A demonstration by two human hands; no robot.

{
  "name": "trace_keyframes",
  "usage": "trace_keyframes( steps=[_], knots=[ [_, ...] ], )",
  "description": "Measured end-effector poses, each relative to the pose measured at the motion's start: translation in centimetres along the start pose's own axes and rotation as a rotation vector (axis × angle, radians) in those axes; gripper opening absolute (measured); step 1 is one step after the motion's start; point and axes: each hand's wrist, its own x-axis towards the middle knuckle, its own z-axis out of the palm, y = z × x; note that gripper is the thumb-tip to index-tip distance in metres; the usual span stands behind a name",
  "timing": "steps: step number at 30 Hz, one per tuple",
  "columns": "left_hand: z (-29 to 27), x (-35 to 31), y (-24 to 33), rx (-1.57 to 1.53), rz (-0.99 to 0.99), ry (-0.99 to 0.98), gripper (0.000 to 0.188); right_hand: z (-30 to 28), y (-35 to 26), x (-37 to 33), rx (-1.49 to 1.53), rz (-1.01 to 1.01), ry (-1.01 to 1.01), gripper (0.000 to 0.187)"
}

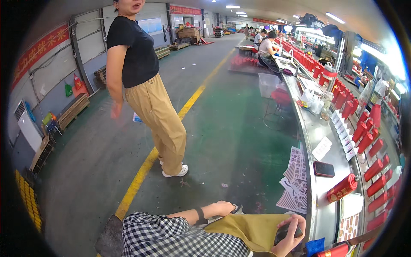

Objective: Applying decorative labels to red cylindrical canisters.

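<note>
My left hand (224, 208) is closed above my lap, with a dark band on its wrist. A small dark and pale thing shows at its fingertips, too small to name. My right hand (294, 231) curls around a dark, smooth, rounded object (281, 234) whose kind I cannot tell. It rests by the khaki cloth (252, 225) over my lap, beside the metal bench (317, 205). On that bench stand a red cylindrical bottle (341, 188), lying tilted, and a dark phone (323, 169) farther away.
A person in a black top (135, 51) stands on the green floor at left, near the yellow line (143, 173). Printed sheets (295, 182) hang by the bench edge. Rows of red bottles (376, 185) line the right side. A red stool (280, 97) stands farther off.
</note>
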Motion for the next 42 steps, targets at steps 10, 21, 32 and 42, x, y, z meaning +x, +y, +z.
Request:
trace_keyframes(
  steps=[10,21,32,42],
  knots=[
    [-1.7,-0.5,1.5,0.008,-0.020,-0.015,0.035,-0.6,1.6,0.1,0.049,-0.087,0.003,0.015],
    [-3.0,-0.3,2.7,0.022,0.047,0.068,0.036,-1.2,-0.1,-0.4,0.055,-0.003,0.008,0.014],
    [-3.4,0.2,2.8,0.046,0.049,0.015,0.034,-1.6,-0.3,-0.3,0.101,-0.022,0.020,0.013],
    [-47.0,2.3,10.1,0.341,0.258,0.973,0.063,-3.8,-2.5,-0.6,0.075,-0.038,0.088,0.010]
  ],
)
